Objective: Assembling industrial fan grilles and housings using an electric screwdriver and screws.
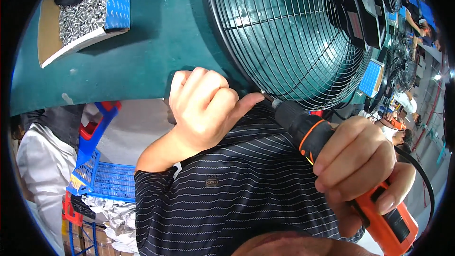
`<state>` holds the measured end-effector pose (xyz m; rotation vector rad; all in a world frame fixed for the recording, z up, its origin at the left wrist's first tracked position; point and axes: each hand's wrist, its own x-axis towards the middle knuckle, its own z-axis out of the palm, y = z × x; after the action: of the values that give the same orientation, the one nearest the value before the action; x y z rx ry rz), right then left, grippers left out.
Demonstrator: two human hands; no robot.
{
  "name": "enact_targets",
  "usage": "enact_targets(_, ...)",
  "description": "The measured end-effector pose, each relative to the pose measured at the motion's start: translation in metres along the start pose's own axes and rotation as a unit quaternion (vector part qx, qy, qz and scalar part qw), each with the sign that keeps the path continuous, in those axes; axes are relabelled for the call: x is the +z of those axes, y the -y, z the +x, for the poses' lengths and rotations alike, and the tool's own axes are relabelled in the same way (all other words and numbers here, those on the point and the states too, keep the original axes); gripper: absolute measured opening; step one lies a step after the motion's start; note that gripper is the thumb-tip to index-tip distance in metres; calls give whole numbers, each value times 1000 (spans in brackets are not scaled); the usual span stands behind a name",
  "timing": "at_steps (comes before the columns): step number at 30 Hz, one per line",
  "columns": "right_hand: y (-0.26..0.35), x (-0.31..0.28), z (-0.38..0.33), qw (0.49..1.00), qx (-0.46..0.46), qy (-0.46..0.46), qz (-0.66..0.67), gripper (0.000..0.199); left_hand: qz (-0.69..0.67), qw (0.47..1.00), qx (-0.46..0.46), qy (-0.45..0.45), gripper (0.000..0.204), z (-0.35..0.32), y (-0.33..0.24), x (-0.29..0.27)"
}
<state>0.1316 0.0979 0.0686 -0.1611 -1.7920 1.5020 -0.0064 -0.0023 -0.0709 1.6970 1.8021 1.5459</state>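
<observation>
An orange and black drill (pixel 305 130) was held in the right hand (pixel 358 161), at the lower right of the frame. Its tip (pixel 268 97) was pointed up and left, at the edge of a black fan (pixel 303 33) in the upper right. The left hand (pixel 201 109), in the middle, was curled, with its thumb stretched out to the tip; whether anything was held in its fingers could not be told. In the upper left, silver screws (pixel 83 23) were piled in a box (pixel 118 0) on the green tabletop (pixel 161 42).
</observation>
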Motion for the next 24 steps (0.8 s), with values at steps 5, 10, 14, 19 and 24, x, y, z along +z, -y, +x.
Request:
enact_targets(5, -2, 4, 4, 1000, 1, 6, -10, 46, -3, 1000, -4, 0, 46, -3, 2, -3)
enact_targets(10, -13, 5, 7, 997, -24, 61, 27, 38, -11, 1000, -9, -1, 46, -5, 3, -2)
enact_targets(14, -14, 4, 13, 998, -22, 56, 27, 35, -12, 1000, -6, 1, 44, -2, 3, -3)
enact_targets(19, -17, -5, 18, 990, -6, 113, 80, 34, -3, 1000, -8, 8, 43, -4, 3, -3)
enact_targets(24, -8, -14, 23, 989, 54, 122, 66, 35, -3, 1000, -9, -5, 40, -3, 3, -1)
